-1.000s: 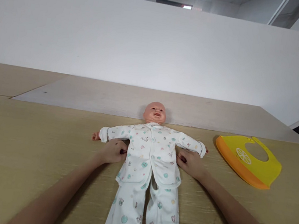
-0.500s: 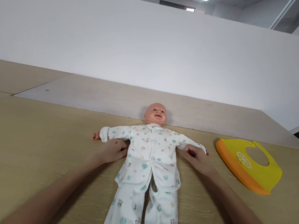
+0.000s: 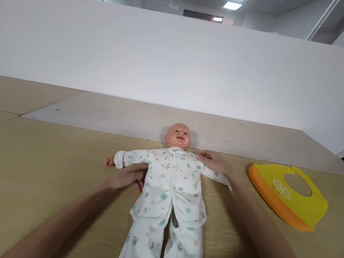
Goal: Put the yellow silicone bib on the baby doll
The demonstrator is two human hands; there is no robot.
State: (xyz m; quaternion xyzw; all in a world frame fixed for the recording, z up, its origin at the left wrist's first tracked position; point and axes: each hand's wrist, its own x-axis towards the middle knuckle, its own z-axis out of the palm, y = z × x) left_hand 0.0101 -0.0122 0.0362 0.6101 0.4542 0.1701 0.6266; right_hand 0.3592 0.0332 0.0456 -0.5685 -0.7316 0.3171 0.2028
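A baby doll (image 3: 179,135) lies on its back in the middle of the table, head away from me and arms spread wide. It wears a white printed jacket (image 3: 168,175) and matching trousers (image 3: 144,244). My left hand (image 3: 128,176) rests at the doll's side, just below its sleeve, with the fingers extended and their tips against the jacket. My right hand (image 3: 214,161) lies over the doll's other shoulder, fingers stretched out and touching the sleeve top. Neither hand appears to grip anything. The trouser ends run out of the bottom of the view.
A yellow bib (image 3: 297,191) with an orange pocket lies on the table at the right, beyond my right forearm. Behind the wooden tabletop (image 3: 40,179) runs a greyish board (image 3: 113,114), then a white partition (image 3: 181,62) with glass above it.
My right hand has moved up from below the doll's sleeve to its shoulder. My left hand stays at the doll's side with its fingers straighter. The view has tipped up slightly.
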